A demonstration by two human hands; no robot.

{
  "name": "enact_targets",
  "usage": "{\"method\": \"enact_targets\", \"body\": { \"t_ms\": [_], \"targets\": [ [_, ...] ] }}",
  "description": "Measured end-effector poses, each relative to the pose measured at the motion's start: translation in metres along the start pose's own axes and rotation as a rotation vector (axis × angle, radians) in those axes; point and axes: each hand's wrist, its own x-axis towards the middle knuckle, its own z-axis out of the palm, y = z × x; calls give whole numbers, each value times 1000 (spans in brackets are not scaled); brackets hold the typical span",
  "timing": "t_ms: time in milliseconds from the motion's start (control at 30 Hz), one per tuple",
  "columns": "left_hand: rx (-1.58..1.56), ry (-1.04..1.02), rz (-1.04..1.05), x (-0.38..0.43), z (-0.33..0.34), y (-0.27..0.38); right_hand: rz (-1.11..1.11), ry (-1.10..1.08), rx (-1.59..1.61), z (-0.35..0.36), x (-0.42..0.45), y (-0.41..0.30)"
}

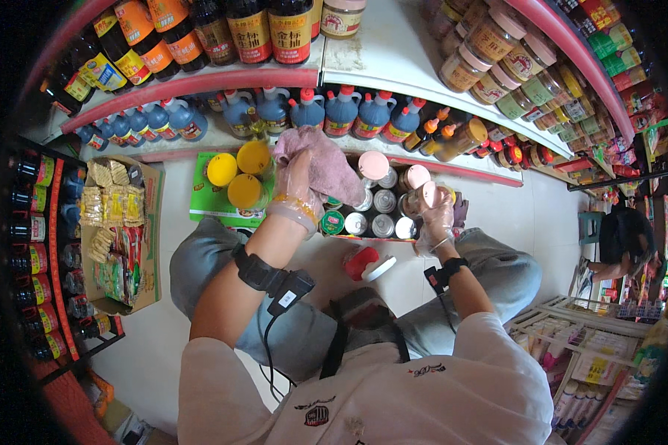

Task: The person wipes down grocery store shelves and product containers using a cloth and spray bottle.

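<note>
My left hand (299,189), in a clear plastic glove, grips a bunched pink cloth (325,161) above the near side of the shelf. My right hand (438,216), gloved too, is closed around a jar with a pink lid (427,194) at the right end of an open box (362,238). Metal-topped cans (383,225) fill much of that box, beside a green-lidded can (332,222) and another pink-lidded jar (373,165). Left of the cloth, three jars with yellow lids (245,191) stand on a green carton (200,201). The cloth hides part of the box.
Sauce jugs (342,114) line the low shelf; soy sauce bottles (289,33) and jars (492,41) stand above. A cardboard box of packets (155,222) sits at left. Between my knees lie a red container (360,262) and white lid (379,268). A person (626,239) is at far right.
</note>
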Motion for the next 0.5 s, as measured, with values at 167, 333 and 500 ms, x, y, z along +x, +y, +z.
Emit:
{"method": "enact_targets", "body": {
  "t_ms": [167, 333, 500],
  "targets": [
    [-9, 51, 33, -6, 15, 4, -250, -2, -154, 19, -1, 34],
    [-17, 36, 30, -6, 5, 3, -231, -152, -143, 14, -12, 22],
    [-12, -30, 62, 19, -21, -18, -276, -151, -188, 0, -4, -8]
  ]
}}
